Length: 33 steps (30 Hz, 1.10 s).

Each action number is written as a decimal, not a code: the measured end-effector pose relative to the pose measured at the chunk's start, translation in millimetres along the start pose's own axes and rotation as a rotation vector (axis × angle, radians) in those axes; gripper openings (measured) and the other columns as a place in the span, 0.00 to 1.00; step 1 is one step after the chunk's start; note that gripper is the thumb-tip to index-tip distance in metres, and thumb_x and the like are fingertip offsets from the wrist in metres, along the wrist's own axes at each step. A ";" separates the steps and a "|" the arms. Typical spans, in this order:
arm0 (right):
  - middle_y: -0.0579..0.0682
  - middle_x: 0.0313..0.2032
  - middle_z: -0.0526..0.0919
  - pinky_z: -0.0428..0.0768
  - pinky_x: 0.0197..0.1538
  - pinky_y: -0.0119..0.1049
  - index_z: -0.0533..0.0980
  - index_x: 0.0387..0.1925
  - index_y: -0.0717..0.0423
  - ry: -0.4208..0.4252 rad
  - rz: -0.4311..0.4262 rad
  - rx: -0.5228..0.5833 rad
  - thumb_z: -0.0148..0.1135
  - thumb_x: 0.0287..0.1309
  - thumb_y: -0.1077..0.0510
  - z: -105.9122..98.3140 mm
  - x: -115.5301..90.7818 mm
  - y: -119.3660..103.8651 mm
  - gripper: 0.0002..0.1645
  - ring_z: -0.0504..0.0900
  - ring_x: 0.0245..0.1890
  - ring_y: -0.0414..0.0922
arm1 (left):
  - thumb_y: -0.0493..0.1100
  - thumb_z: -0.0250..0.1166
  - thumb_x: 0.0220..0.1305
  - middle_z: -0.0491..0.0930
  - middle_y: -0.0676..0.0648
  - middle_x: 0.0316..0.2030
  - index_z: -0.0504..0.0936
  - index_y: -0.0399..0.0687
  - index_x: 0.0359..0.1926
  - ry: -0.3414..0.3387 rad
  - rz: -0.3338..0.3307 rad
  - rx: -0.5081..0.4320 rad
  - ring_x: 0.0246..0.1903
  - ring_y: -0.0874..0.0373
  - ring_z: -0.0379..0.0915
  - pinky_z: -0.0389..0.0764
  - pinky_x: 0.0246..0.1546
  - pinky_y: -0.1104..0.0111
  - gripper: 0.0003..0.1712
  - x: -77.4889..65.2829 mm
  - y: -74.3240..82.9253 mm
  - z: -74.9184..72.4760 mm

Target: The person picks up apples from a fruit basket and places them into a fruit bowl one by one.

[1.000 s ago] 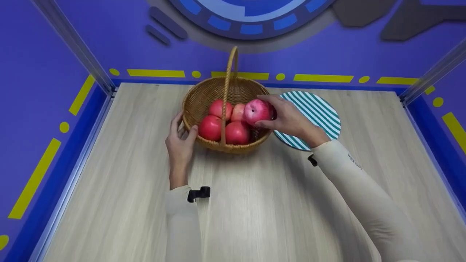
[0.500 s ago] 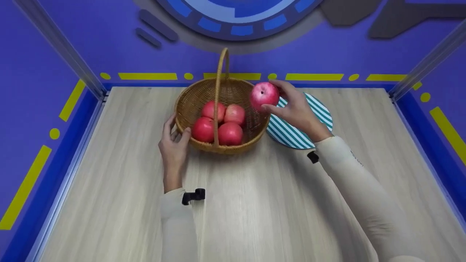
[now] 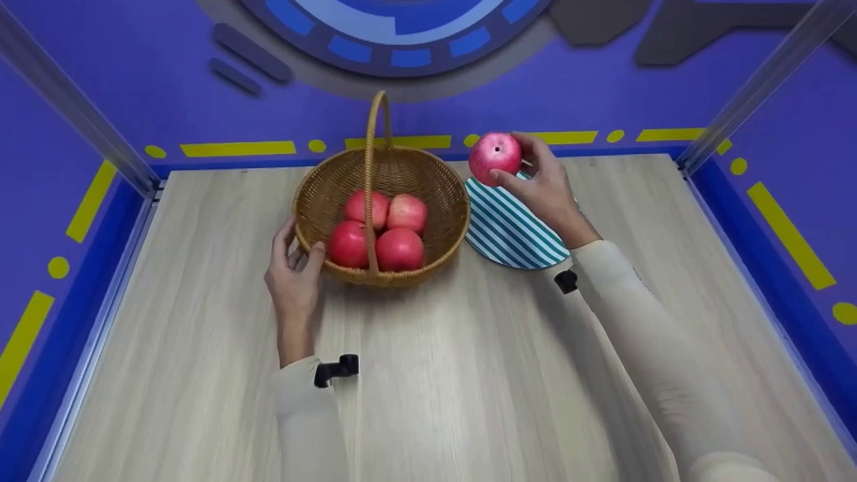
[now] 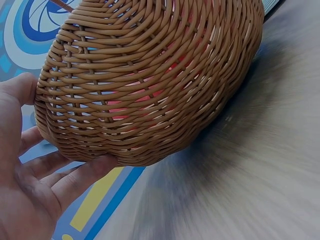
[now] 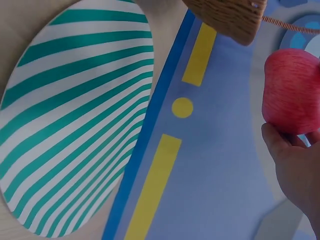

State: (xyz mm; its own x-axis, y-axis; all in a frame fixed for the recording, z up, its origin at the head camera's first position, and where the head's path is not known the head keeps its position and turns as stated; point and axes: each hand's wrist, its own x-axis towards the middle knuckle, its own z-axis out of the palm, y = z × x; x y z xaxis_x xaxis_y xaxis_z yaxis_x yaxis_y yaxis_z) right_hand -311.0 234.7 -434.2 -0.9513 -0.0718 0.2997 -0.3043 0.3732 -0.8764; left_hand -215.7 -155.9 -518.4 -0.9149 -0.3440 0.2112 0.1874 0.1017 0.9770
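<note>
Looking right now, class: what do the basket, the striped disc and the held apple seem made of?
Basket: wicker or cane, slight sheen; woven strands visibly cross. Striped disc: perhaps coated board or plastic, smooth-looking; no weave shows. Held apple: real fruit or imitation, I can't tell; smooth, streaked red skin.

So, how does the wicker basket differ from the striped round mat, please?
The wicker basket is deep with an arched handle; the striped round mat is flat. The basket is brown, the mat green and white. The basket holds four apples; none shows on the mat. Both have rounded outlines.
</note>
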 end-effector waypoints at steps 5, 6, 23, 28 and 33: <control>0.52 0.70 0.74 0.77 0.69 0.41 0.66 0.76 0.58 0.008 0.034 0.041 0.79 0.62 0.53 -2.3 6.5 10.9 0.47 0.74 0.68 0.48 | 0.38 0.68 0.72 0.70 0.45 0.74 0.72 0.50 0.77 0.016 0.002 0.008 0.68 0.42 0.73 0.76 0.68 0.54 0.35 -0.6 0.1 -5.1; 0.52 0.70 0.74 0.77 0.69 0.40 0.66 0.76 0.58 0.014 0.040 0.040 0.79 0.62 0.53 -3.1 7.6 13.2 0.46 0.74 0.69 0.47 | 0.38 0.68 0.72 0.70 0.45 0.74 0.72 0.50 0.77 0.016 0.004 0.006 0.68 0.42 0.73 0.76 0.68 0.55 0.35 -0.2 -0.1 -5.3; 0.52 0.72 0.71 0.77 0.69 0.40 0.63 0.77 0.55 0.090 0.158 -0.004 0.77 0.64 0.53 -9.6 20.5 48.6 0.47 0.72 0.70 0.50 | 0.40 0.68 0.73 0.71 0.46 0.73 0.73 0.51 0.77 0.004 0.014 -0.016 0.67 0.44 0.74 0.76 0.69 0.55 0.34 0.5 -0.8 -2.4; 0.52 0.73 0.70 0.77 0.69 0.42 0.64 0.78 0.53 0.082 0.229 -0.009 0.77 0.65 0.50 -11.7 24.2 62.4 0.47 0.71 0.70 0.51 | 0.40 0.68 0.73 0.72 0.48 0.72 0.73 0.51 0.76 0.008 0.019 -0.015 0.66 0.45 0.75 0.76 0.68 0.56 0.33 0.5 -2.6 -0.9; 0.52 0.74 0.70 0.76 0.70 0.41 0.63 0.78 0.53 0.096 0.279 -0.010 0.75 0.66 0.48 -13.9 24.1 76.1 0.46 0.71 0.71 0.51 | 0.39 0.68 0.72 0.72 0.50 0.72 0.73 0.54 0.76 0.012 0.001 -0.014 0.66 0.47 0.76 0.78 0.66 0.59 0.34 0.8 -3.9 0.5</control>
State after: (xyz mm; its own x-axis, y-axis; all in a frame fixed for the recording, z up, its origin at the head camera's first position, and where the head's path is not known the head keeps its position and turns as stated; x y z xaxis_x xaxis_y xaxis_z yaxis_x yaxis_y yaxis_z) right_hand -356.5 274.2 -488.4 -0.9890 0.1230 0.0827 -0.0307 0.3757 -0.9262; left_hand -217.4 -156.1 -522.1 -0.9104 -0.3551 0.2122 0.1931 0.0890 0.9771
